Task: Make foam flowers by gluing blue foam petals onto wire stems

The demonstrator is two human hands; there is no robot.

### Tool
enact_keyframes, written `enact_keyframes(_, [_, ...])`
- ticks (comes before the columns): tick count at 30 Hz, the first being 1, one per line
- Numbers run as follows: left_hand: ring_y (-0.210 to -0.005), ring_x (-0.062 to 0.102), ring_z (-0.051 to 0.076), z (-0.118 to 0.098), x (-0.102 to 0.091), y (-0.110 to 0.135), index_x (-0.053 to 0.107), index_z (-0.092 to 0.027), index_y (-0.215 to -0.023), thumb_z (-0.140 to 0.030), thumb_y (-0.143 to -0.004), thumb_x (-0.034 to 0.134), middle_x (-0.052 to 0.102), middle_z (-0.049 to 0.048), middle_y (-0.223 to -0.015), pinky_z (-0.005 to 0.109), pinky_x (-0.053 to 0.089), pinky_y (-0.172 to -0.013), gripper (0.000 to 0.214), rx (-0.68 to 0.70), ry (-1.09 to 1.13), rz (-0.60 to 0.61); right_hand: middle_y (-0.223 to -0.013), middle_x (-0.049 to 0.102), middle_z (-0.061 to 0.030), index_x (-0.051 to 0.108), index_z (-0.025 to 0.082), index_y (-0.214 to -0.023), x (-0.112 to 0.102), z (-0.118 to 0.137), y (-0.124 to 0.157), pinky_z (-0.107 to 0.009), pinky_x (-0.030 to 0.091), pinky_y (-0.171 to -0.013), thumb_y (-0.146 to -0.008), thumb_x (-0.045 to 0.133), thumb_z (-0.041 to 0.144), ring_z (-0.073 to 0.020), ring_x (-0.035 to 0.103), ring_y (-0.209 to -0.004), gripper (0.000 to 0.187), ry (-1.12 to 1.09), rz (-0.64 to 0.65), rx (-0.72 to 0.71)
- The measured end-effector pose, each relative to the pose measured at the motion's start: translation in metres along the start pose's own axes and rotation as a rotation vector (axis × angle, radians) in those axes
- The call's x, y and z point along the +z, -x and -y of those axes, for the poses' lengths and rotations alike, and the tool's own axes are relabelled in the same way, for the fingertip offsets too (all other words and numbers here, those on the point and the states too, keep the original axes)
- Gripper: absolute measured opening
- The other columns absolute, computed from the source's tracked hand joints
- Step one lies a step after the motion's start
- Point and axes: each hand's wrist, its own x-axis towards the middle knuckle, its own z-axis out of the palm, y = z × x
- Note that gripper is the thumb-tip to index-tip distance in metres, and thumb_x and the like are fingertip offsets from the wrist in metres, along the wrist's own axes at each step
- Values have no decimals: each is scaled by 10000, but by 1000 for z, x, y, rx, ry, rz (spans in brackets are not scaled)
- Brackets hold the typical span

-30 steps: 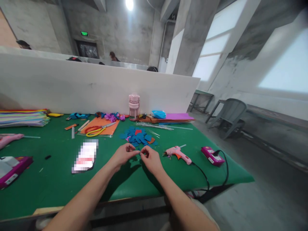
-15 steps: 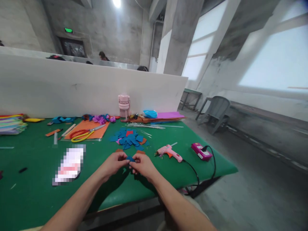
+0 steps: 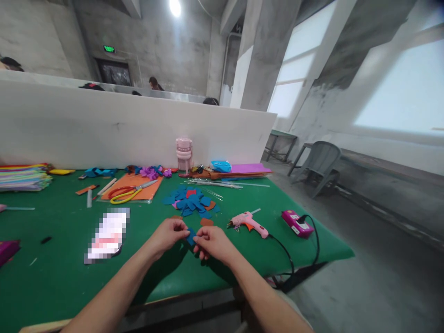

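Between my two hands is a small blue felt piece (image 3: 190,237), held above the front part of the green table. My left hand (image 3: 170,235) pinches its left edge, and my right hand (image 3: 212,243) pinches its right side with thumb and forefinger. Just behind the hands lie brown felt pieces (image 3: 207,222). Farther back is a loose pile of blue felt pieces (image 3: 190,202) with a few red, pink and brown ones mixed in. To the right of my right hand a pink hot glue gun (image 3: 249,223) lies on its side.
Scissors (image 3: 133,192) with red and yellow handles rest on an orange sheet (image 3: 147,190). A pink bottle (image 3: 184,155) stands by the white partition (image 3: 138,125). At right, a magenta power box (image 3: 297,223) has a black cord plugged in. The table's edge (image 3: 347,253) runs nearby.
The blue felt piece, mostly covered by my fingers before, now shows more between them, and my hands are slightly farther apart. The whole view has shifted a little.
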Motion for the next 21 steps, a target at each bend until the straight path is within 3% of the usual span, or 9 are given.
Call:
enact_keyframes(3, [-428, 379, 72, 5, -1, -1, 550, -145, -589, -341, -579, 604, 503, -46, -491, 202, 272, -441, 204, -7, -35, 41, -684, 641, -21, 566, 181, -761, -42, 10, 13, -209, 410, -453, -755, 526, 426, -101, 554, -483, 248, 298, -247, -171])
enact_keyframes(5, [-474, 438, 93, 10, -1, -3, 558, -141, -576, -316, -575, 596, 547, -20, -510, 207, 307, -469, 179, 6, -77, 74, -695, 646, -21, 580, 198, -792, -81, 11, 24, -228, 420, -525, -756, 516, 451, -128, 582, -569, 263, 477, -434, -180])
enact_keyframes(7, [-508, 475, 110, 14, 0, -5, 564, -142, -567, -298, -575, 582, 571, -6, -519, 213, 330, -491, 157, 30, -134, 80, -697, 647, -23, 579, 204, -738, -119, 4, 35, -236, 405, -558, -730, 542, 455, -148, 594, -626, 254, 658, -593, -115])
enact_keyframes(10, [-517, 499, 124, 17, 1, -8, 571, -150, -569, -287, -580, 553, 580, -5, -511, 216, 340, -489, 139, 42, -194, 53, -605, 626, -14, 566, 205, -716, -155, -15, 46, -237, 355, -499, -706, 546, 481, -151, 570, -539, 277, 788, -573, 89])
enact_keyframes(13, [-511, 513, 129, 19, 1, -12, 575, -157, -581, -293, -579, 545, 576, -10, -502, 215, 343, -479, 139, 27, -201, 24, -602, 622, -16, 560, 200, -725, -164, -34, 47, -230, 329, -488, -674, 580, 464, -147, 553, -530, 270, 837, -490, 118])
enact_keyframes(21, [-461, 499, 123, 24, 2, -16, 593, -155, -526, -314, -574, 572, 535, -13, -445, 220, 345, -471, 168, -12, -288, 31, -640, 610, -18, 566, 181, -753, -163, -54, 35, -222, 327, -506, -701, 563, 393, -139, 534, -558, 218, 868, -462, 89])
